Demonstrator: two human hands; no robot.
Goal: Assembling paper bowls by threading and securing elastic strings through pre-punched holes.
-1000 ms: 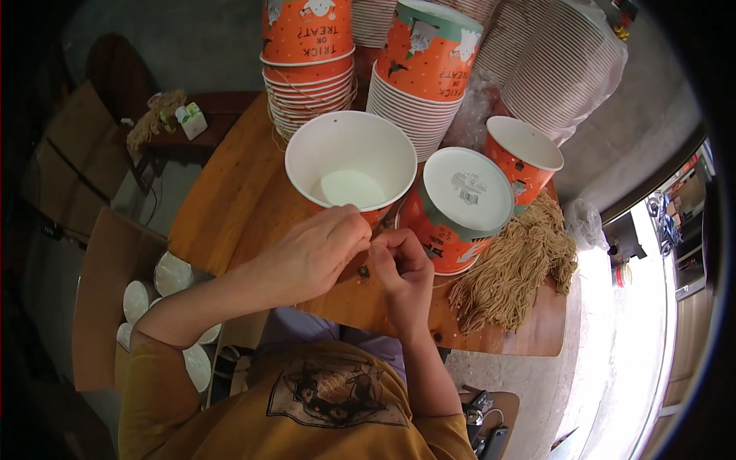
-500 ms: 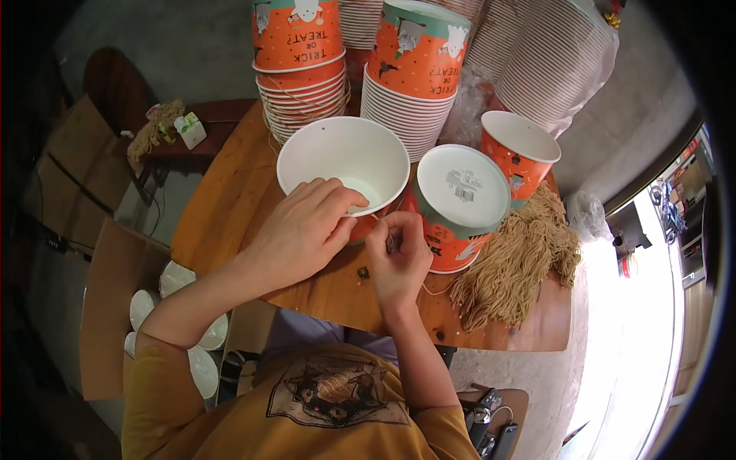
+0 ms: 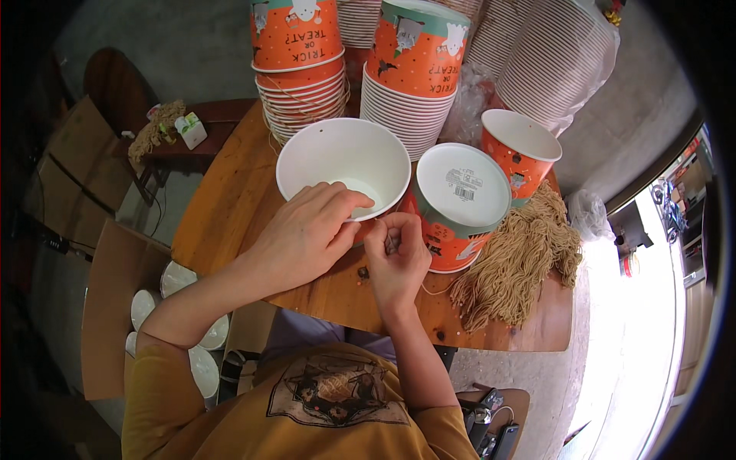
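A white-lined paper bucket (image 3: 322,153) stands on the wooden table (image 3: 222,222) in front of me, its mouth tilted toward me. Over its near rim my left hand (image 3: 307,234) is closed, with fingertips inside and thumb outside. Just right of that rim, my right hand (image 3: 400,257) pinches the end of a thin tan string close against the outer wall. The string (image 3: 435,292) shows again below this hand, beside a loose bundle of tan strings (image 3: 506,268). Right of my right hand is an orange bucket turned upside down (image 3: 460,184); the fingertips partly hide the pinched end.
Stacked upside-down orange buckets (image 3: 297,46) and a second such stack (image 3: 414,69) rise behind. One upright orange bucket (image 3: 521,157) stands at right, near plastic-wrapped white stacks (image 3: 552,61). A cardboard box (image 3: 115,322) holding several white buckets is on the lower left.
The bucket has tipped slightly more toward me. My right hand's fingers have shifted a little at the rim, still pinching the string; my left hand keeps its grip.
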